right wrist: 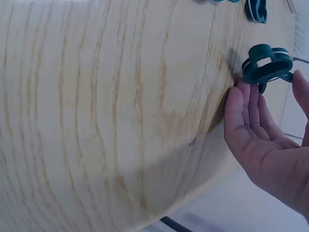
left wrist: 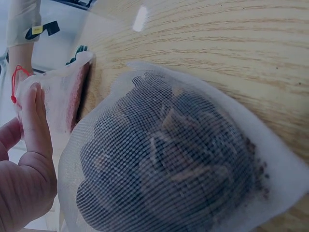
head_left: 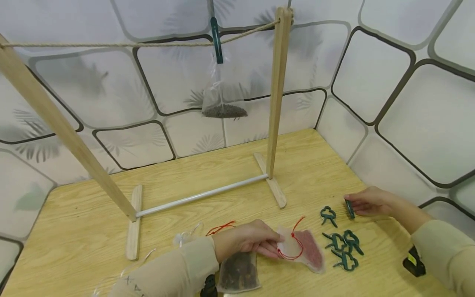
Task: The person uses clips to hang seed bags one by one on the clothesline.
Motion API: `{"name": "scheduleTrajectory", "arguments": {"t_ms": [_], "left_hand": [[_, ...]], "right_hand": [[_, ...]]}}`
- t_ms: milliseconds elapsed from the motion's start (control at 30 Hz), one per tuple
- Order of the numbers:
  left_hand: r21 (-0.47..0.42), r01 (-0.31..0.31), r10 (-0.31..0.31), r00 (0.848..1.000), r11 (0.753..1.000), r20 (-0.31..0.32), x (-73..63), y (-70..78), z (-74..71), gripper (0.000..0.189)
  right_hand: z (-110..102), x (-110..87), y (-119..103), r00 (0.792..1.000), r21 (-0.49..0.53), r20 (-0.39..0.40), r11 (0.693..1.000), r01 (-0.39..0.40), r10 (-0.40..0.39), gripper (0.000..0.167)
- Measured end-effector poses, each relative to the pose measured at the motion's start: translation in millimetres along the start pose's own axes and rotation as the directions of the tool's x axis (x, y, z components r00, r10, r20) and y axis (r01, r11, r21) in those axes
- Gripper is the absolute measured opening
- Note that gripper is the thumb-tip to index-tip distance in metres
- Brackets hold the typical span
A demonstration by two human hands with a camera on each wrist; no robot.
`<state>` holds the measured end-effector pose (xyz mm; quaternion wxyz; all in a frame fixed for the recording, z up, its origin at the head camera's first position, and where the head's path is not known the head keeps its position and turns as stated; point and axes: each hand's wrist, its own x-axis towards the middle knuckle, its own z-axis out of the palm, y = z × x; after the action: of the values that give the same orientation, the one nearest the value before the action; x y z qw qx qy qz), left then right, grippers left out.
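Note:
My left hand (head_left: 256, 237) pinches the top of a white drawstring pouch (head_left: 311, 249) with reddish filling and a red cord, raised over the table. Between the thumb and fingers of my right hand (head_left: 372, 201) is a dark green clip (head_left: 349, 208), whose rounded shape shows in the right wrist view. Several more green clips (head_left: 345, 260) lie between the two hands. Under the left wrist lies a mesh pouch (head_left: 239, 272) of dark pieces, which fills much of the left wrist view.
A wooden post (head_left: 279, 95) and another at left hold a rope (head_left: 111, 45). From it a green clip (head_left: 217, 41) hangs a clear bag (head_left: 224, 110) of dark grains. A white rod (head_left: 200, 196) joins the feet. Clear plastic with cords (head_left: 183, 238) lies left of the hand.

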<state>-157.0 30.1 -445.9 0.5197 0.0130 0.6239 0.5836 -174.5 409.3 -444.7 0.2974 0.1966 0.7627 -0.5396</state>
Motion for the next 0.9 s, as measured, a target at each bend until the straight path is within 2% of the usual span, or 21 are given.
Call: {"name": "scheduleTrajectory", "arguments": {"t_ms": [100, 167, 300, 467, 633, 733, 900], "left_hand": [[-0.001, -0.001, 0.001, 1.0, 1.0, 0.004, 0.2, 0.5, -0.1, 0.02], [-0.002, -0.003, 0.003, 1.0, 1.0, 0.006, 0.4, 0.8, 0.0, 0.02], [0.002, -0.005, 0.005, 1.0, 1.0, 0.014, 0.4, 2.3, 0.5, 0.02], [0.023, -0.015, 0.013, 0.999, 1.0, 0.047, -1.5, 8.7, 0.9, 0.018], [0.047, -0.085, 0.079, 0.991, 0.995, 0.112, -8.4, 22.8, -3.4, 0.017], [0.059, -0.123, 0.114, 0.985, 0.991, 0.132, -16.5, 35.4, -8.5, 0.018], [0.09, -0.163, 0.152, 0.981, 0.982, 0.118, -35.6, 58.4, -16.8, 0.018]], "right_hand": [[-2.4, 1.1, 2.6, 0.999, 0.126, 0.023, 0.991, -0.039, 0.036, 0.021], [-3.5, 1.5, 4.1, 0.997, 0.211, 0.046, 0.975, -0.065, 0.056, 0.019], [-5.6, 1.2, 6.7, 0.991, 0.361, 0.082, 0.924, -0.127, 0.104, 0.024], [-5.7, 0.1, 7.8, 0.987, 0.448, 0.091, 0.881, -0.156, 0.129, 0.026], [-3.5, 0.2, 1.5, 0.99, 0.516, 0.101, 0.845, -0.139, 0.101, 0.023], [-1.3, 0.0, -5.3, 0.993, 0.513, 0.095, 0.851, -0.114, 0.075, 0.025], [6.0, -2.1, -17.3, 0.998, 0.476, 0.061, 0.878, -0.052, 0.026, 0.026]]}}
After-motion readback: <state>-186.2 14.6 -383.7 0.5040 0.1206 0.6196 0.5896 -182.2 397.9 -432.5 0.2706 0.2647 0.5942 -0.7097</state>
